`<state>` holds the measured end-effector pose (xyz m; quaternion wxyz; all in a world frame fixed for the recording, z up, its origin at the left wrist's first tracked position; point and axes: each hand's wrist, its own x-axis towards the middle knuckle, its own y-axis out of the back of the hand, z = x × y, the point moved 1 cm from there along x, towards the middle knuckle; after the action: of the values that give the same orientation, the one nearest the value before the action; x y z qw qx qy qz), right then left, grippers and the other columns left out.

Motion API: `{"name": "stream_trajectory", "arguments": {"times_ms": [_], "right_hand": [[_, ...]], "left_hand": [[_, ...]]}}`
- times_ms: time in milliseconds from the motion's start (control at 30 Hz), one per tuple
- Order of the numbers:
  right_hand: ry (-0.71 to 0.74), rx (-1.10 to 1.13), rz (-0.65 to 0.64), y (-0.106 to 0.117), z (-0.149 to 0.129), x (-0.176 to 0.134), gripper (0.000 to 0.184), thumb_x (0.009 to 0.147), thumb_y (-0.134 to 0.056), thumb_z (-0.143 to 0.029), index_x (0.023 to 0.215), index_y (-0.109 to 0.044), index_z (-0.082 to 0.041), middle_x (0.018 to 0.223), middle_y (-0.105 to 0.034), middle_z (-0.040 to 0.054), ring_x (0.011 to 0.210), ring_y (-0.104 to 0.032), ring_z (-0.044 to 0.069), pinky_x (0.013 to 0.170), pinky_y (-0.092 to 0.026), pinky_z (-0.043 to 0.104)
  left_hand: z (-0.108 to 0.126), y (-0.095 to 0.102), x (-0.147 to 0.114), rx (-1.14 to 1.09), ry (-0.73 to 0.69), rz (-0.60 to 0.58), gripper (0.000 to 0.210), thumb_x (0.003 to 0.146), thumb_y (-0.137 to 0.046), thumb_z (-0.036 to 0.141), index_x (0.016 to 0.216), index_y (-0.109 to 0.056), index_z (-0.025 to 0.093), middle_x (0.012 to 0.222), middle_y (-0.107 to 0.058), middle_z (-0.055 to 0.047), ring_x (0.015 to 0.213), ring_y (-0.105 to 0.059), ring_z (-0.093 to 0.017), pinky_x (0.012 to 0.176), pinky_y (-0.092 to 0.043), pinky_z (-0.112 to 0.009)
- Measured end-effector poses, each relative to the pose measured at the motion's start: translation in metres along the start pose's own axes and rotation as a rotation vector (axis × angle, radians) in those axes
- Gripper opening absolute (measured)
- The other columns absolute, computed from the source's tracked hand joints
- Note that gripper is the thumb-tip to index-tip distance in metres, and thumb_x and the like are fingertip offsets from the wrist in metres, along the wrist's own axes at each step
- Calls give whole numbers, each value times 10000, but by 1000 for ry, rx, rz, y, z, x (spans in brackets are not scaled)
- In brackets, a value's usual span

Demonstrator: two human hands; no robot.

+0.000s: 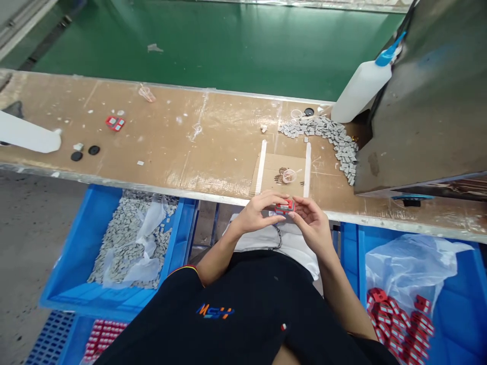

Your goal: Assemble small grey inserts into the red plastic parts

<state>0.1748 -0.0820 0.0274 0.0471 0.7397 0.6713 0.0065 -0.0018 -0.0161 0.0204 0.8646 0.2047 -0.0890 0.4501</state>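
Observation:
Close to my body, at the table's front edge, both my hands hold a small red plastic part [285,206] with a grey-white face. My left hand [259,212] grips it from the left, fingers over the top and thumb below. On the other side my right hand [311,223] pinches its right edge with thumb and fingers. Just beyond, a small clear cup [288,176] stands on a cardboard piece [272,162] bordered by white strips. A curved heap of small grey tiles [335,136] lies on the table to the right.
A white squeeze bottle [361,88] with a blue nozzle leans by a metal box [429,101]. Another red part [115,123] lies left, near black caps [76,156]. Blue bins flank me: grey tiles [122,238] left, red parts [403,324] right. A green belt [228,50] runs behind.

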Motion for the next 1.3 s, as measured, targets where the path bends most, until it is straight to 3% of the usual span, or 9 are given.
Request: {"name": "stream_trajectory", "arguments": {"times_ms": [267, 467, 567, 700, 800, 900, 1000, 1300], "right_hand": [[269, -266, 4, 1, -25, -29, 269, 907, -677, -355, 1162, -684, -269, 972, -615, 66, 876, -630, 213, 790, -583, 387], [361, -395, -7, -1, -34, -54, 210, 928, -642, -350, 1111, -699, -264, 928, -609, 73, 846, -614, 225, 782, -564, 404], [326, -233, 14, -9, -25, -64, 235, 919, -648, -407, 1105, -678, -267, 963, -601, 70, 897, -628, 227, 811, -568, 399], [250, 29, 79, -21, -13, -73, 282, 923, -630, -442, 1155, -609, -281, 1071, -609, 73, 1006, -648, 230, 902, -563, 413], [275, -91, 114, -20, -17, -76, 219, 915, -638, -397, 1094, -636, -271, 1112, -597, 92, 1087, -617, 247, 961, -534, 443], [328, -241, 51, -15, -27, -74, 86, 912, -620, -325, 935, -648, -247, 1079, -607, 93, 1066, -618, 252, 949, -519, 458], [348, -269, -20, -9, -36, -71, 75, 910, -591, -278, 848, -588, -236, 1014, -635, 78, 964, -643, 232, 858, -533, 418], [341, -254, 36, -4, -30, -56, 110, 894, -595, -225, 785, -578, -229, 856, -574, 39, 882, -635, 215, 788, -522, 374]], "left_hand": [[34, -6, -11, -139, 63, 49, 38, 855, -687, 184, 861, -715, 160, 973, -764, -87, 930, -721, -184, 858, -573, -327], [50, -12, -29, -157, 80, 64, 170, 849, -721, 283, 738, -677, 162, 882, -717, -60, 852, -681, -171, 823, -550, -327], [56, -16, -42, -188, 102, 52, 140, 869, -719, 304, 882, -701, 166, 940, -718, -69, 901, -678, -175, 865, -542, -326], [58, -22, -57, -204, 129, 114, 357, 871, -732, 335, 1169, -642, 161, 1093, -707, -102, 966, -680, -183, 877, -550, -305], [62, -22, -63, -92, 121, 117, 332, 873, -729, 317, 1146, -664, 139, 1021, -718, -92, 884, -674, -174, 831, -557, -298], [69, -17, -61, 25, 74, 63, 294, 868, -727, 281, 1124, -690, 142, 965, -719, -75, 829, -660, -162, 802, -555, -293], [74, -11, -54, 69, 37, 5, 244, 872, -712, 249, 1095, -699, 152, 941, -716, -62, 816, -658, -156, 781, -553, -282], [77, -8, -27, 185, 34, -129, 182, 895, -657, 186, 1070, -691, 149, 889, -672, -49, 797, -632, -157, 792, -544, -287]]}}
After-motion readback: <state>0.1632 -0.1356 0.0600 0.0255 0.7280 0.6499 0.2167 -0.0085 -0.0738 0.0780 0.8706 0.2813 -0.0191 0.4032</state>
